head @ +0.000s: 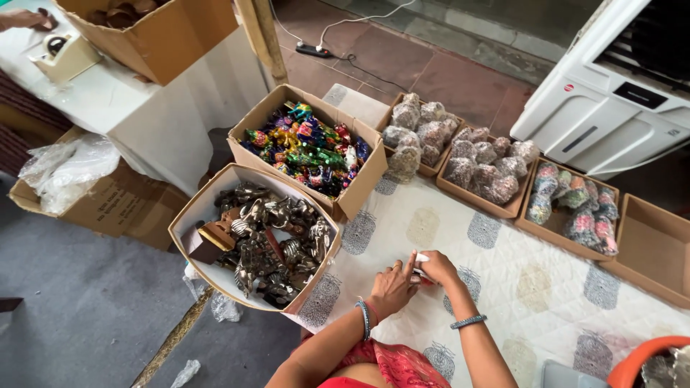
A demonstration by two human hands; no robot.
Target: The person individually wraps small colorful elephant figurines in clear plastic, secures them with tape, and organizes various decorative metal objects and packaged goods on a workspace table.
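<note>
Both hands meet over the quilted table: left hand (392, 286) and right hand (436, 267), fingers closed on a small white packet (421, 259), several trays of wrapped bundles (486, 169) already filled, the brown tray (658, 248) at far right bare.

Quilted white cloth (503, 280) under open cardboard boxes (305, 151) and shallow trays (481, 205) of figurines.

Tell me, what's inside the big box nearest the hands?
The cardboard box holds a heap of dark, shiny metal figurines and a brown wooden piece. Whatever lies beneath the top layer is covered.
</note>
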